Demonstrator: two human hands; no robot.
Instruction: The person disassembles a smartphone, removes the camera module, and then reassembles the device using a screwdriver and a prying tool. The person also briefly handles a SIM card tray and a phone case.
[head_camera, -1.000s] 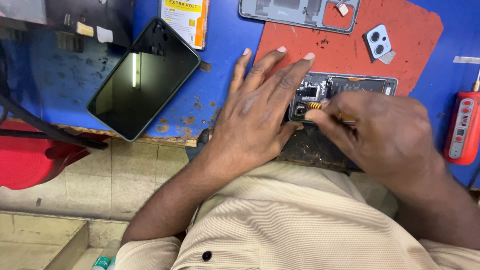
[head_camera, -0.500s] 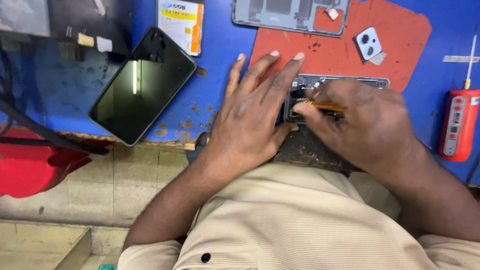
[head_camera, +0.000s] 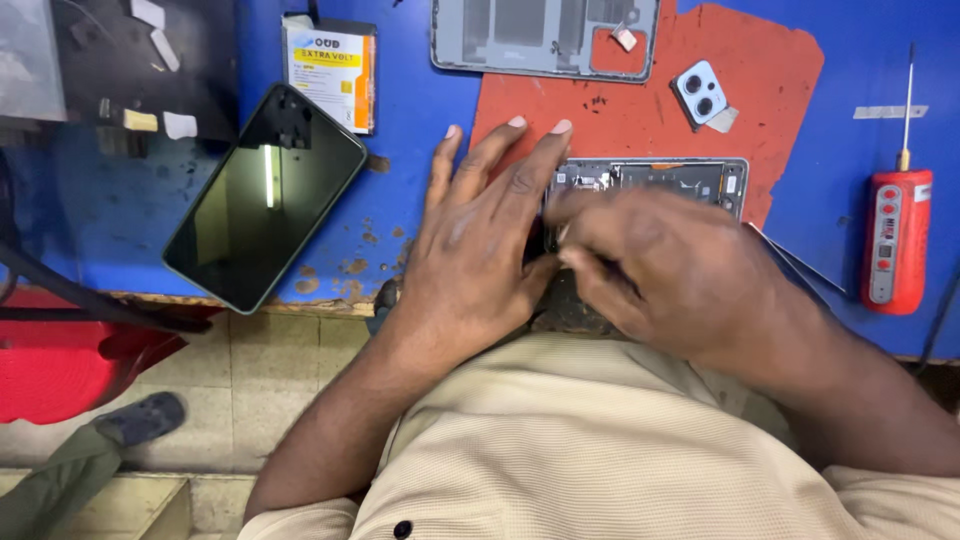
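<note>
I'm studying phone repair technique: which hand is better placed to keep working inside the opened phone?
Probably the right hand: its fingertips are pinched over the opened phone, while the left hand lies flat, bracing it.

Phone repair workshop (opened phone (head_camera: 650, 180), screwdriver (head_camera: 895, 240))

I see the opened phone (head_camera: 650, 180) as bare metal frame and dull circuit parts, matt under my left hand (head_camera: 480, 235) and right hand (head_camera: 665, 265). Left of it, the detached screen (head_camera: 265, 195) is glossy black glass throwing back a strip of light. Beneath it, the red mat (head_camera: 780, 90) looks matt and rubbery on a scuffed, chipped blue-painted bench (head_camera: 420, 130). Right of it, the red screwdriver (head_camera: 895, 240) is shiny plastic with a metal shaft.
</note>
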